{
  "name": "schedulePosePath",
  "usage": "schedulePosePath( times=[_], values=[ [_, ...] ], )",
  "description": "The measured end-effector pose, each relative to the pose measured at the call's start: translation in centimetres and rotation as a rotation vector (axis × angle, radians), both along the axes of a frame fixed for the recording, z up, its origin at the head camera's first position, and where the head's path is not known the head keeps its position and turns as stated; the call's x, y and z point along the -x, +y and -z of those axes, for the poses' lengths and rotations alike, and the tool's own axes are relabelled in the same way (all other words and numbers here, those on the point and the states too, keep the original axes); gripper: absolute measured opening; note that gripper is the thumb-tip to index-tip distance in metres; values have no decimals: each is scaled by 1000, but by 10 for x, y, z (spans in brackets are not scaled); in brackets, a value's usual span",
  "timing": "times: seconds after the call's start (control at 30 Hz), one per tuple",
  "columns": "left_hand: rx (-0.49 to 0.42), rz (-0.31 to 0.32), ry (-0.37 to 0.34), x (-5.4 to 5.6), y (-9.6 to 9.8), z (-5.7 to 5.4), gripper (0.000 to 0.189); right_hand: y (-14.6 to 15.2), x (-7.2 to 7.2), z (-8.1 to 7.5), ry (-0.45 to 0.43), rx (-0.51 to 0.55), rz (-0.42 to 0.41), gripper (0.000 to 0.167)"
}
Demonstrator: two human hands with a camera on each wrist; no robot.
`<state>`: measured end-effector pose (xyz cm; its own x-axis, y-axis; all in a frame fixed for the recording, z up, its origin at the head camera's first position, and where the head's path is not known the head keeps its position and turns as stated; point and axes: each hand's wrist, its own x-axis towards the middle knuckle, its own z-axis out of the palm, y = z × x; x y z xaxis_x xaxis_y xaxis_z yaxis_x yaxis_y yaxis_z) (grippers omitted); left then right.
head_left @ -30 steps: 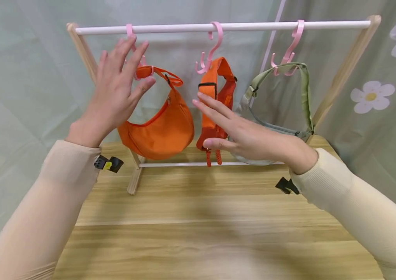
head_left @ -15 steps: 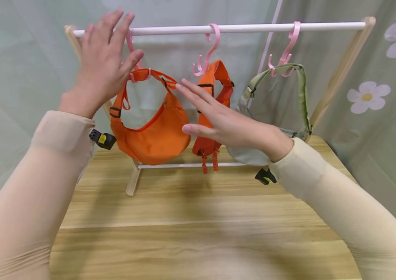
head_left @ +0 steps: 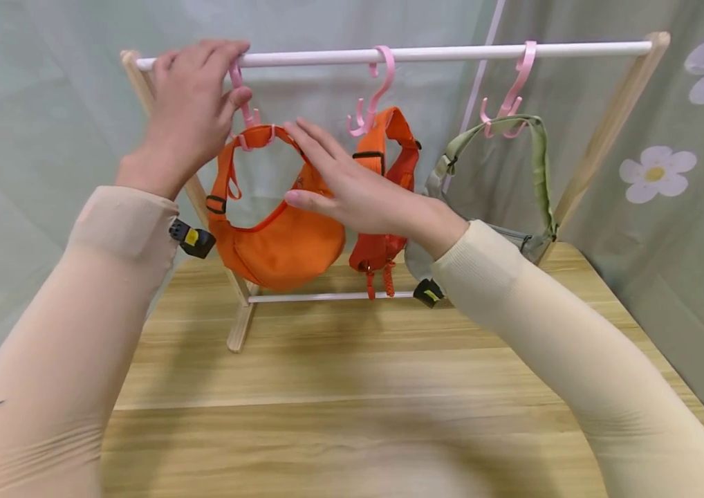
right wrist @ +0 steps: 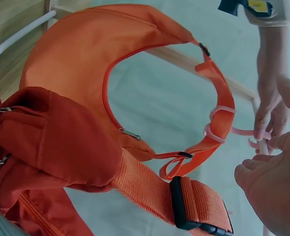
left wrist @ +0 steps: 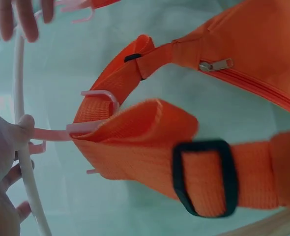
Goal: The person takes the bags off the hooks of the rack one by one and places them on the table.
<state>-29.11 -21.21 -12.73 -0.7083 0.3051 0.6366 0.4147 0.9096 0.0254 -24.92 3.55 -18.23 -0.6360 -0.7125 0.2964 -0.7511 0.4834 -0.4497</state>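
Note:
On the left of the rack, my left hand (head_left: 185, 114) reaches over the white rod (head_left: 451, 53). Its thumb and curled fingers pinch the top of a pink hook (left wrist: 51, 134) where the hook meets the rod. From that hook an orange crescent bag (head_left: 277, 252) hangs by its strap, which has a black buckle (left wrist: 204, 178). My right hand (head_left: 358, 187), fingers straight, is in front of the bag's right side, near the strap; contact with it cannot be made out. The right hand partly covers the bag in the head view.
A red-orange bag (head_left: 383, 249) hangs from the middle pink hook (head_left: 383, 86), and a pale green bag (head_left: 540, 155) from the right one (head_left: 519, 79). The rack's wooden legs (head_left: 241, 328) stand on the wooden table (head_left: 234, 387). A curtain with daisies (head_left: 657, 174) hangs behind.
My left hand rose toward the rod, then came down onto it, fingers curling at the hook. My right hand moved left, from before the middle bag to the orange crescent bag.

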Motion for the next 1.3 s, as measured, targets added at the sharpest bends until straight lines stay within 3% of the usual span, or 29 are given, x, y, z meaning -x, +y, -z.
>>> schedulePosePath(
  times=[0.2, 0.43, 0.63, 0.83, 1.0, 1.13, 1.3],
  values=[
    [-164, 0, -34, -2, -1, -1, 53, -17, 11, -10, -28, -34, 50, 90],
    [-216, 39, -68, -6, -3, 0, 51, -38, 28, -12, -43, -125, 145, 95],
    [-207, 47, -61, -4, -3, 0, 51, -61, 38, -5, -26, -78, 321, 78],
    [-199, 37, -54, -1, 3, 0, 51, -68, 48, 3, -59, -12, 383, 64],
    [-205, 24, -75, 0, 8, 1, 53, -63, 49, 6, -16, -69, 447, 36],
    [-204, 27, -75, 0, 9, 1, 53, -59, 44, -4, 64, -115, 474, 32],
    [-213, 27, -72, 0, 11, 1, 53, -58, 38, -28, 142, -82, 481, 32]
  ],
)
